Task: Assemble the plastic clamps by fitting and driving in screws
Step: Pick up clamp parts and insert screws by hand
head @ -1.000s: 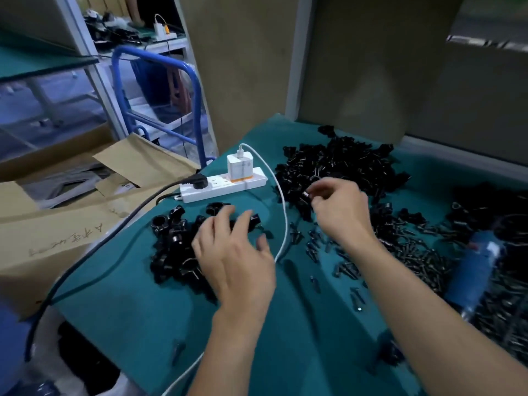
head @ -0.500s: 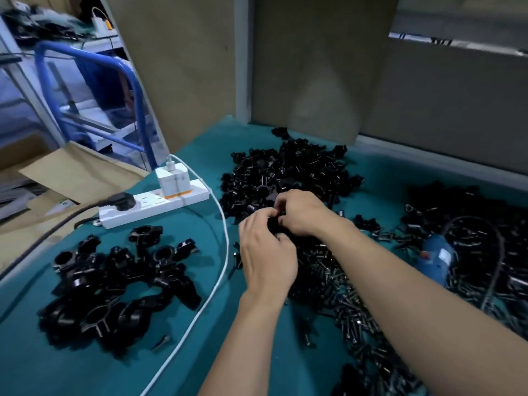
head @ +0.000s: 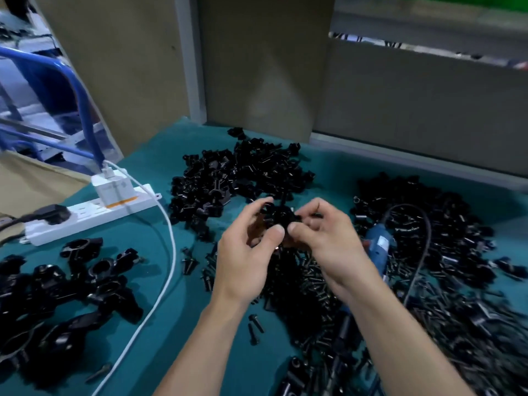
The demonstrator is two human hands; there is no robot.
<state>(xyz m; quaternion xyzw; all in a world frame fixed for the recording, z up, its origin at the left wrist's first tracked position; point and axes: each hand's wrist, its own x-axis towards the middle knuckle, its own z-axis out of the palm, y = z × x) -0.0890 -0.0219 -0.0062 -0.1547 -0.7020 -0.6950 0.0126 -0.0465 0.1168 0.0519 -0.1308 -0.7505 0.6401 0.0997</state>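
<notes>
Both hands are up over the table (head: pixel 160 347), mid-frame. L hand (head: pixel 245 252) and R hand (head: pixel 328 241) grip one black clamp (head: pixel 278 215) btwn them, fingers curled round it from either side, thumbs nearly touching at the front. Clamp is off the cloth, above the far end of the screws (head: pixel 308 284), a dark heap under my wrists that runs toward me. Can't tell if a screw is in the clamp: too dark and blurred.

Behind the clamp, a pile of loose parts (head: pixel 243 172) sits at the back of the table. A second, wider pile (head: pixel 451 224) is on the R side. Blue driver (head: pixel 378 247) lies at that pile's near-left edge, just beside my R wrist. Its black cord (head: pixel 427 230) loops up over the wider pile.

On the L, a clamp group (head: pixel 71 281) of bigger pieces lies apart from the rest. White power strip (head: pixel 85 217) sits behind it near the L edge, w/ a white charger (head: pixel 113 188) and a black plug (head: pixel 54 214) in it. White cable (head: pixel 168 252) runs from the charger down across the cloth, btwn the clamp group and the screws. Two stray screws (head: pixel 255 327) lie by my L forearm.
</notes>
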